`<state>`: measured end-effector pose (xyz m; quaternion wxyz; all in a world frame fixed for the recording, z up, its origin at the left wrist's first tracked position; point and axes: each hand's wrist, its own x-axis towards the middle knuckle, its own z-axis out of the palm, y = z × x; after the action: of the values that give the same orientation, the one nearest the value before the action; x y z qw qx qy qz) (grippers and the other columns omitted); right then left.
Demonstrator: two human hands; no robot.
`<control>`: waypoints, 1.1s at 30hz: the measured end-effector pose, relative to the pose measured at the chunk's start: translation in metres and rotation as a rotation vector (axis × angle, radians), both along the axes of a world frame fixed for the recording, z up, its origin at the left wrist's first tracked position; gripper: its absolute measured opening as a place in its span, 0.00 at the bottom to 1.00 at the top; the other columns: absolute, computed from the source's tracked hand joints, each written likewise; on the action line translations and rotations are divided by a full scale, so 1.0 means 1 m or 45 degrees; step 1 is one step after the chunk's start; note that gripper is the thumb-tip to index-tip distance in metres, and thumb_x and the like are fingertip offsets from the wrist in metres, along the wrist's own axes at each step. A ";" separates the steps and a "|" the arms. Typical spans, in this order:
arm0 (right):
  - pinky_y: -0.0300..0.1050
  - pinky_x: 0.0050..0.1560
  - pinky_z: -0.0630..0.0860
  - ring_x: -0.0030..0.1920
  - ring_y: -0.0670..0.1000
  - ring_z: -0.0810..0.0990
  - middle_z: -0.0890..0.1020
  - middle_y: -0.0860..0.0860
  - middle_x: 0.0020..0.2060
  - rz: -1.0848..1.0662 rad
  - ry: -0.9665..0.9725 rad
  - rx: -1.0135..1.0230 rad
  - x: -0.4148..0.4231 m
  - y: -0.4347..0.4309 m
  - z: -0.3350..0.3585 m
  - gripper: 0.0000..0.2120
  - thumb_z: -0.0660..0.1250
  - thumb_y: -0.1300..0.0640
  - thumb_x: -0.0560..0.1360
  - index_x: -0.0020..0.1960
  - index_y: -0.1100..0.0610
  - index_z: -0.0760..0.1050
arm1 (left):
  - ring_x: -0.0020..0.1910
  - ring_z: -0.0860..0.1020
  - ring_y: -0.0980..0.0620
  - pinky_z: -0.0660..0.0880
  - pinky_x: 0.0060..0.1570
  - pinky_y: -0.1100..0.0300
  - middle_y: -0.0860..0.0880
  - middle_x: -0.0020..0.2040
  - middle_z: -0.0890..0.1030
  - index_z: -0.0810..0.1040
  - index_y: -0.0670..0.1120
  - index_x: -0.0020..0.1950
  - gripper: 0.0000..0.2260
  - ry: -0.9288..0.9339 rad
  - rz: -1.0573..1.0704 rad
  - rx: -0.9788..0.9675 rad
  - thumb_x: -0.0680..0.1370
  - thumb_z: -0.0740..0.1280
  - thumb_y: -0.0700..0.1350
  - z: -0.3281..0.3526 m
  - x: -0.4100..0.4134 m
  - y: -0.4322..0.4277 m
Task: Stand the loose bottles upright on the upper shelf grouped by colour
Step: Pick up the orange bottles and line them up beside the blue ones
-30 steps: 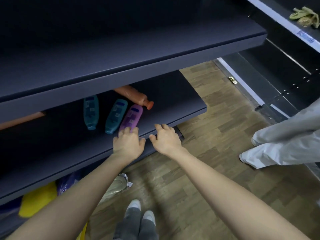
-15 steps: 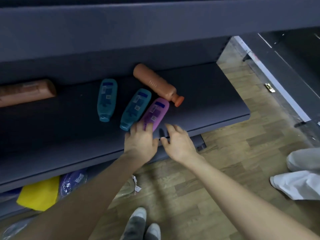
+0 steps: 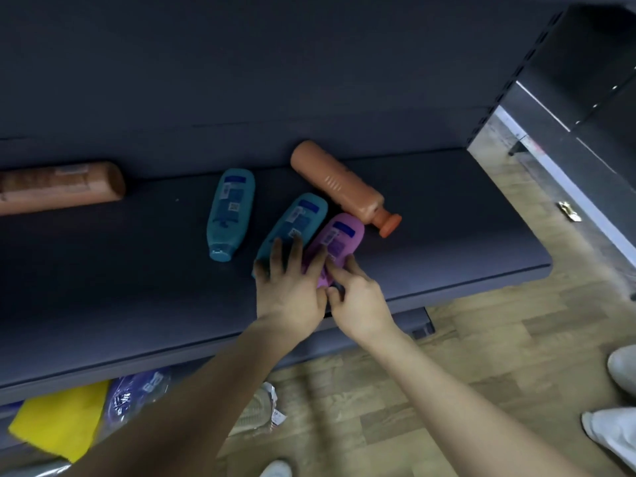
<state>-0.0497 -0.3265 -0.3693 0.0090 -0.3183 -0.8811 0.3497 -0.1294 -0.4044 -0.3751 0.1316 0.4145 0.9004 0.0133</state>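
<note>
Reaching out over the wooden floor, both bare forearms stretched toward the dark shelf. Below its front edge, on a lower level, sat a yellow pack and a clear purple-tinted bag. At the far right stood another person's white shoes.

The 2 hands met close together, touching at the thumbs, over the front part of the shelf. The left hand lay flat with its fingers spread and straight, resting across the lower end of the nearer teal bottle and the neighbouring purple bottle. The right hand came in from the other side, its forefinger laid on the purple bottle's lower end and its thumb tucked near the cap. From where I stood I could not tell whether it had really pinched the bottle or only touched it.

The purple bottle lay on its side between the 2 hands, its base pointing away from them, pressed alongside the nearer teal bottle. Left of that pair, a little apart, a 2nd teal bottle lay flat, cap toward the shelf's front edge. Just behind the purple one an orange bottle lay at a slant, its cap pointing right. Far off to the left a brown bottle lay lengthways by the back panel.
</note>
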 end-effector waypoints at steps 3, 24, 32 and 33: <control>0.45 0.62 0.69 0.66 0.61 0.71 0.58 0.57 0.75 0.036 -0.020 -0.013 -0.004 -0.004 -0.001 0.24 0.58 0.62 0.78 0.73 0.50 0.65 | 0.76 0.41 0.41 0.48 0.71 0.40 0.48 0.78 0.43 0.45 0.56 0.77 0.29 0.025 0.006 -0.008 0.80 0.54 0.57 -0.001 -0.007 -0.006; 0.53 0.71 0.61 0.76 0.57 0.53 0.50 0.58 0.77 0.304 -0.134 0.013 -0.067 -0.029 -0.005 0.27 0.54 0.62 0.80 0.76 0.47 0.54 | 0.76 0.42 0.40 0.46 0.72 0.41 0.48 0.78 0.42 0.45 0.55 0.77 0.28 0.062 0.152 -0.018 0.80 0.52 0.59 -0.005 -0.059 -0.049; 0.56 0.73 0.57 0.76 0.57 0.52 0.48 0.57 0.77 0.355 -0.152 -0.004 -0.089 -0.041 -0.003 0.28 0.54 0.62 0.80 0.76 0.46 0.54 | 0.76 0.42 0.40 0.48 0.72 0.41 0.48 0.78 0.42 0.42 0.56 0.77 0.29 0.079 0.194 -0.051 0.80 0.51 0.60 -0.006 -0.078 -0.062; 0.57 0.74 0.55 0.77 0.56 0.51 0.47 0.56 0.77 0.365 -0.171 -0.012 -0.091 -0.042 -0.001 0.27 0.54 0.61 0.80 0.76 0.45 0.53 | 0.76 0.42 0.39 0.47 0.72 0.41 0.48 0.78 0.41 0.42 0.56 0.77 0.29 0.078 0.207 -0.064 0.80 0.51 0.60 -0.006 -0.080 -0.063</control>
<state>-0.1406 -0.3685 -0.3706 -0.1013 -0.2121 -0.9144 0.3295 -0.2090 -0.4676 -0.3809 0.1128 0.3370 0.9346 -0.0114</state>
